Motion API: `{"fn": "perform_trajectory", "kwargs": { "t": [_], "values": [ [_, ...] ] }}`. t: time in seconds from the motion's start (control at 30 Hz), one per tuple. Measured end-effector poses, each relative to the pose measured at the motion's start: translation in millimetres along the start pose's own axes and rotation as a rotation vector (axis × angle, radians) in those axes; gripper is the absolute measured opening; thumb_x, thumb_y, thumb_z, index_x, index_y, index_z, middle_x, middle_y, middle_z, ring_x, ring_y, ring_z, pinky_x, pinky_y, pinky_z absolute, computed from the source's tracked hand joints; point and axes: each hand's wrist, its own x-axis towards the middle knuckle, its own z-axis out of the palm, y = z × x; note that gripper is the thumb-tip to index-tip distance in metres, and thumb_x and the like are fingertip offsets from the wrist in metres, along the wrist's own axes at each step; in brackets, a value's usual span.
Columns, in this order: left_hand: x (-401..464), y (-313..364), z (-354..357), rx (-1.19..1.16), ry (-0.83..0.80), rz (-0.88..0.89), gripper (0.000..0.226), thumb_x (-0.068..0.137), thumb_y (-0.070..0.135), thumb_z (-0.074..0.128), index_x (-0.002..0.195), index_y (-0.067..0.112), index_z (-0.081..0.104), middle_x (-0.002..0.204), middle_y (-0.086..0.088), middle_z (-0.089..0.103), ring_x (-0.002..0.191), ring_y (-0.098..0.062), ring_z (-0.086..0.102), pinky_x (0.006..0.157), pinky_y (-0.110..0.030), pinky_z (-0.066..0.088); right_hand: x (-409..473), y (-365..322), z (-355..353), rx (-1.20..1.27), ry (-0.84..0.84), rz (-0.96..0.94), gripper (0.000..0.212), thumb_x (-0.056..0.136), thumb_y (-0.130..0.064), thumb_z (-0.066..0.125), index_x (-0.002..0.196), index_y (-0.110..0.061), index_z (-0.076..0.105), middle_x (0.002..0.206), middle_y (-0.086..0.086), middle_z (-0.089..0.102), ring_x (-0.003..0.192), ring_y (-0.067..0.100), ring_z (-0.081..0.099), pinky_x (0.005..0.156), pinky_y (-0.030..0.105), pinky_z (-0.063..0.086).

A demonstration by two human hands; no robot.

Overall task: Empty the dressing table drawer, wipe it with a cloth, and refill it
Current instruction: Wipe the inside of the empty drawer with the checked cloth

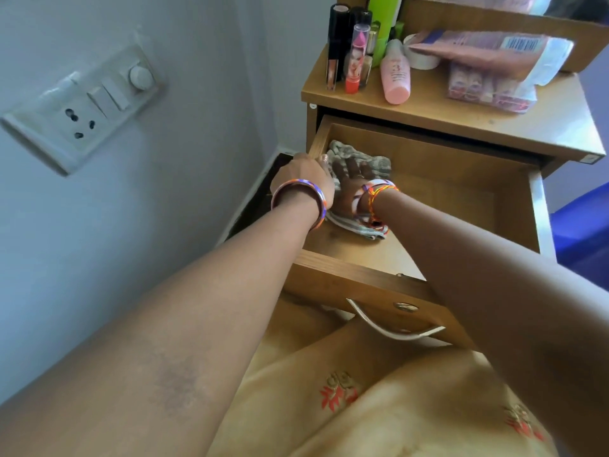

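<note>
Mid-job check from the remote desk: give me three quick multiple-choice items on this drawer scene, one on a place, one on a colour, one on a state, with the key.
1. Where is the cloth?
A. on the table top
B. inside the open drawer, at its left side
C. on the floor

2. What colour is the bottle lying on the table top?
A. pink
B. blue
C. black

3. What is the right hand doing?
A. hanging idle
B. pulling the drawer handle
C. pressing flat on the cloth

Key: 1 B, the cloth lies on the drawer floor by the left wall, where the left hand holds the edge. 2 A, its body is pale pink. 3 C, its fingers are spread over the cloth.
</note>
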Motion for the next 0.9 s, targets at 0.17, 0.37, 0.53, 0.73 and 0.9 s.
{"fn": "perform_trajectory", "kwargs": {
  "t": [0.17,0.37,0.53,0.73,0.9],
  "values": [
    [-1.6,-1.1,0.2,-0.012,0.006,0.000,0.048,0.100,0.039,0.026,0.117,0.003,0.053,0.122,-0.019,0.060,0.113,-0.036,0.056,0.086,-0.037,0.044,-42.0,8.4,-3.2,-0.157,-0.136,-0.287,0.082,0.090,-0.049,0.049,0.149,-0.029,-0.003,0.157,0.011,-0.013,0.146,0.031,-0.007,0.118,0.044,0.007],
    [-1.6,-1.2,2.0,0.036,0.009,0.017,0.050,0.100,0.039,0.024,0.117,0.002,0.054,0.122,-0.019,0.060,0.113,-0.036,0.056,0.088,-0.037,0.044,-48.0,8.6,-3.8,-0.158,-0.148,-0.193,0.091,0.085,-0.065,0.043,0.147,-0.032,-0.014,0.155,0.003,-0.025,0.144,0.027,-0.018,0.117,0.047,-0.001],
    [-0.6,-3.8,2.5,0.036,0.014,0.025,0.051,0.100,0.039,0.023,0.116,0.002,0.055,0.122,-0.019,0.060,0.113,-0.036,0.056,0.086,-0.037,0.044,-34.9,-1.4,-0.6,-0.107,-0.091,-0.156,0.092,0.084,-0.063,0.046,0.148,-0.034,-0.013,0.156,0.008,-0.021,0.144,0.031,-0.016,0.117,0.045,0.003],
    [1.2,-2.4,2.7,0.036,0.034,0.023,0.051,0.100,0.038,0.024,0.114,0.002,0.056,0.119,-0.018,0.061,0.110,-0.035,0.057,0.078,-0.034,0.041,-75.5,14.8,15.6,-0.242,-0.219,-0.512,0.071,0.094,-0.017,0.042,0.147,-0.039,0.002,0.158,-0.003,-0.015,0.144,0.017,-0.020,0.115,0.044,-0.011],
    [-2.1,-3.1,0.5,0.001,0.025,0.021,0.050,0.100,0.038,0.024,0.116,0.001,0.054,0.120,-0.019,0.060,0.111,-0.036,0.056,0.075,-0.034,0.036,-64.0,25.6,0.3,-0.177,-0.107,-0.255,0.071,0.095,-0.036,0.042,0.147,-0.040,-0.005,0.157,-0.002,-0.018,0.146,0.022,-0.015,0.117,0.045,-0.004]
  ]
}}
